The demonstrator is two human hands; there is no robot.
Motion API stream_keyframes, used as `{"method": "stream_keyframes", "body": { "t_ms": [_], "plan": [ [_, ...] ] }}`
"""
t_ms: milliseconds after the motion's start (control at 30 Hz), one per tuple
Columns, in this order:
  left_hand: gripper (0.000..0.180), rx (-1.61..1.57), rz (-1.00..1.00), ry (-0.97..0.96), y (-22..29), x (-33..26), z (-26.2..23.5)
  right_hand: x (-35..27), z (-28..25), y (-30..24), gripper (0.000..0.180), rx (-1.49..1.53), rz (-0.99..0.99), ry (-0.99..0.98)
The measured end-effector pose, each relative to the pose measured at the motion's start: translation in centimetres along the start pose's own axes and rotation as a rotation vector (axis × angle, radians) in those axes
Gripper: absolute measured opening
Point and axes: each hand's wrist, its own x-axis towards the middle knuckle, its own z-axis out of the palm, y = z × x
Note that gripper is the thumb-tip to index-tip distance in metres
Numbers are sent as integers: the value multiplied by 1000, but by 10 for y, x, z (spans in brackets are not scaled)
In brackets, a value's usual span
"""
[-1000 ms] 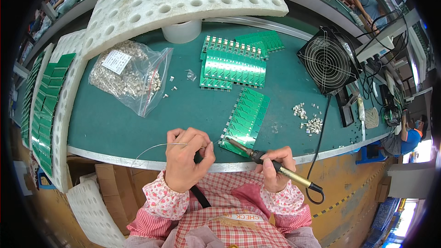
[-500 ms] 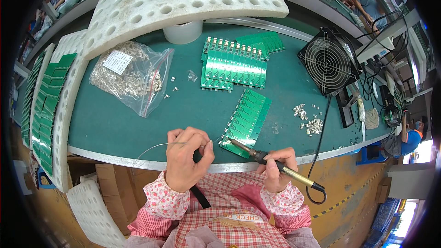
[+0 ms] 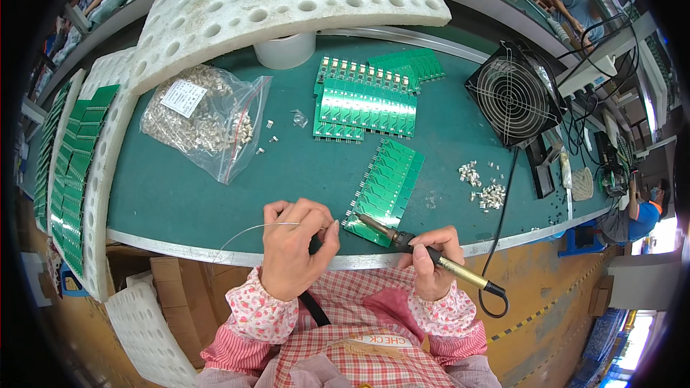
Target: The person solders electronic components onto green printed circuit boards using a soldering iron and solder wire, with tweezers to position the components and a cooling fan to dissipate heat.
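My right hand [image 3: 435, 262] is closed round a soldering iron [image 3: 453, 267] with a dark grip and a gold-coloured handle end. Its tip points left and rests at or just over the near end of a green circuit board panel [image 3: 384, 187]. A row of small metal pins lines the panel's left edge. My left hand [image 3: 298, 248] pinches a thin solder wire [image 3: 253, 228], which curves out to the left. The fingertips are just left of the panel's near corner. Whether the wire's working end touches the board is too small to tell.
Stacked circuit boards [image 3: 368, 106] lie farther back. A plastic bag of small metal parts [image 3: 198, 118] sits left, loose metal connectors [image 3: 491, 197] right. A black fan [image 3: 514, 93] stands back right, with the iron's cable [image 3: 497, 223] nearby. White foam [image 3: 287, 0] spans the back.
My left hand has shifted very slightly right, its wire moving along. The soldering iron has moved slightly left, its tip still by the panel's near end.
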Motion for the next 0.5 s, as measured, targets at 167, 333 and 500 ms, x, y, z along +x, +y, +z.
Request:
{"method": "stream_keyframes", "body": {
  "t_ms": [167,333,500],
  "plan": [
    [13,15,10,9,-1,-1,1,1,0,0,10,-23,-16,-14],
    [14,29,28,15,1,0,0,1,-2,1,11,-51,-35,-42],
    [13,56,33,-16,1,1,0,3,-2,0,11,-65,-71,-50]
  ]
}}
